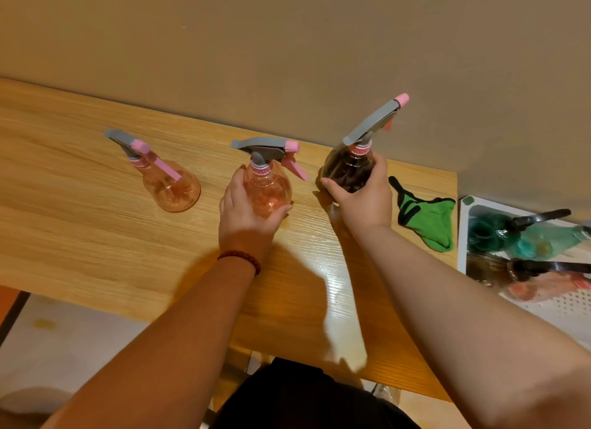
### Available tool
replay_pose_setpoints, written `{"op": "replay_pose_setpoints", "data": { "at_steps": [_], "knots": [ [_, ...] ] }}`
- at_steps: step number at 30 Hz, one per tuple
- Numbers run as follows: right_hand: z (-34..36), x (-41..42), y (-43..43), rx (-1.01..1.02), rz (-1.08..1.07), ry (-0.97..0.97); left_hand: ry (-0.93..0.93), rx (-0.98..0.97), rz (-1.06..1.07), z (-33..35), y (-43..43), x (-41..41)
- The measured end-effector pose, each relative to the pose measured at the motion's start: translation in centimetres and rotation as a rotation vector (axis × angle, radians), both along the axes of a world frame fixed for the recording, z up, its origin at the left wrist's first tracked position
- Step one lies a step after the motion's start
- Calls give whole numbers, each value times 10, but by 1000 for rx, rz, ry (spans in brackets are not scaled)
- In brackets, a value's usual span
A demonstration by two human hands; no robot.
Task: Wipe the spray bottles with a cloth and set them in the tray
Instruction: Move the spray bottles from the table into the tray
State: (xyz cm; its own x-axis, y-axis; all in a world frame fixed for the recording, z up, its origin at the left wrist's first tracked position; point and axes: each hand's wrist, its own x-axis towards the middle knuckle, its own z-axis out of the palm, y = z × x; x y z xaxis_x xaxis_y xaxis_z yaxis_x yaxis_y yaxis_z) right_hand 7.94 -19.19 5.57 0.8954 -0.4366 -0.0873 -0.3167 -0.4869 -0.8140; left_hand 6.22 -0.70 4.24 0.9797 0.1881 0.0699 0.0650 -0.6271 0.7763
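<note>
Outstretched left hand [246,219] grips pink bottle [268,188]; right hand [363,201] grips dark bottle [345,169].

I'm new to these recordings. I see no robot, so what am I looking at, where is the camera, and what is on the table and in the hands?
There is no machine: a person works with bare hands. The single picture comes from a camera worn on their head, looking down over both forearms. Before them, at a wooden table, are three spray bottles with grey and pink trigger heads. The left hand, wearing a bead bracelet, grips the middle pink bottle. The right hand grips the darker bottle beside it. The third pink bottle stands untouched further left. A green cloth lies on the table to the right, held by neither hand. At the right edge, a white tray holds a green bottle and an orange bottle, both lying down.
</note>
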Motion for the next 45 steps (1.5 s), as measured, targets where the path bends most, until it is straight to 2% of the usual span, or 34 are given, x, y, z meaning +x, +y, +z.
{"op": "replay_pose_setpoints", "data": {
  "at_steps": [7,12,29,38,45],
  "knots": [
    [11,-53,-42,18,28,-36,41,15,-11,13,-46,-37],
    [20,-103,-84,-13,-19,-67,49,23,-8,20,-93,-74],
    [4,-271,-246,-99,-218,-42,90,46,-192,15,-273,-187],
    [-17,-309,-328,-13,-449,-35,116,91,-336,7,-341,-213],
    [-35,-300,-392,5,-524,-15,129,54,-374,-3,-386,-219]
  ]
}}
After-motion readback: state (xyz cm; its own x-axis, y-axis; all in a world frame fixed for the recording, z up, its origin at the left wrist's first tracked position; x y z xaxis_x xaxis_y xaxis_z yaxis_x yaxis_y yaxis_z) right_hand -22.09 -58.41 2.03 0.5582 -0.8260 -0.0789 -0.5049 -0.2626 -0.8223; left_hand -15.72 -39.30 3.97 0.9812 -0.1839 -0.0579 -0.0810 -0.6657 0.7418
